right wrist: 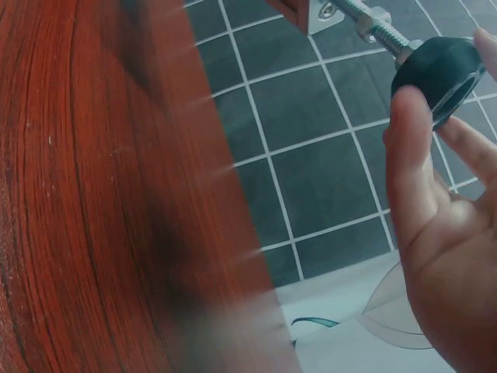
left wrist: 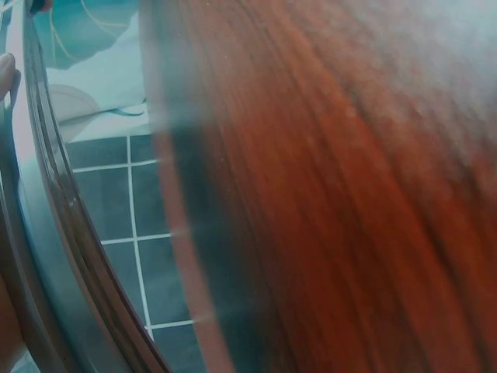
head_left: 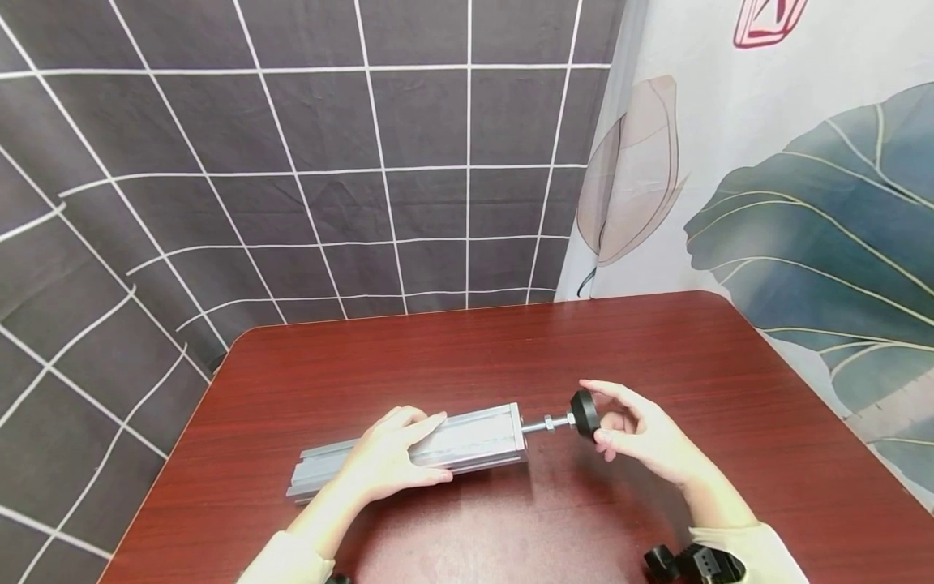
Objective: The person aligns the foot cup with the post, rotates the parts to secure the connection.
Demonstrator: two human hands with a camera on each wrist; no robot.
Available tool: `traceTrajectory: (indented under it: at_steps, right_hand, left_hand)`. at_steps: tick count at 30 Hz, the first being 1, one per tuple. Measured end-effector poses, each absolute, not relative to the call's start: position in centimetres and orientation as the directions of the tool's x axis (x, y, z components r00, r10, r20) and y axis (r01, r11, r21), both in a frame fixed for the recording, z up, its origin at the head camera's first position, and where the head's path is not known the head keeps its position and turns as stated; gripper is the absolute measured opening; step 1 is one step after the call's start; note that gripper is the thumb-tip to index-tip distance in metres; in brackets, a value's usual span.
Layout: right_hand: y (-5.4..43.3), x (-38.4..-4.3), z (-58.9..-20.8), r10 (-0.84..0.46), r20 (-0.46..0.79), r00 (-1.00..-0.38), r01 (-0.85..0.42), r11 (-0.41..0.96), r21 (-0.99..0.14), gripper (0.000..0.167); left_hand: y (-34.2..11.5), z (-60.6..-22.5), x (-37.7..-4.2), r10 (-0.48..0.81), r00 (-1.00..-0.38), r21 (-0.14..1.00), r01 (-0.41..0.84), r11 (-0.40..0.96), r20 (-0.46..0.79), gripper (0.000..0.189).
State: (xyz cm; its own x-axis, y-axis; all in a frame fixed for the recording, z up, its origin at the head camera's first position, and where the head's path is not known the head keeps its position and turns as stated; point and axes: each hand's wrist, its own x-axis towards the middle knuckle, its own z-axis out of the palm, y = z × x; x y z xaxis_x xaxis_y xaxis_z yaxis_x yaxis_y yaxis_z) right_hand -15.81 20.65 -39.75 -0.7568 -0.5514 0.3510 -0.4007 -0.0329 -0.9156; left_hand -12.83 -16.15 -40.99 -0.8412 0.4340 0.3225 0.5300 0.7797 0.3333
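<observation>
A grooved aluminium profile [head_left: 474,434] lies slantwise across my front, lifted a little off the table at its right end. My left hand [head_left: 390,454] grips it around the middle, thumb on the near side and fingers over the top. Out of the profile's right end plate sticks a threaded rod [head_left: 538,426] with a nut [head_left: 550,422] on it, ending in a black round foot [head_left: 584,414]. My right hand [head_left: 642,430] pinches that foot's rim between thumb and fingers. In the right wrist view the thumb presses on the black foot [right wrist: 439,70], whose hollow underside faces the palm.
The reddish-brown wooden table [head_left: 365,357] spreads under both hands. Behind it hangs a dark grey curtain [head_left: 423,203] with white grid lines, and at the right a white curtain [head_left: 730,146] with leaf prints. A black wrist camera [head_left: 704,561] sits on the right sleeve.
</observation>
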Motion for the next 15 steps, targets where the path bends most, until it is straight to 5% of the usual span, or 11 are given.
traceTrajectory:
  at_steps: [7, 15]
  right_hand:
    - [20.59, -16.08, -39.86, -0.543, 0.348, -0.765, -0.385, -0.048, -0.922, 0.046]
    - [20.72, -15.87, -39.8, -0.572, 0.312, -0.758, -0.366, -0.024, -0.93, 0.067]
  left_hand:
    - [-16.15, -41.04, -12.88, 0.437, -0.832, 0.313, 0.539, 0.782, 0.341, 0.07]
    - [-16.2, -41.1, -12.86, 0.436, -0.837, 0.314, 0.533, 0.786, 0.329, 0.07]
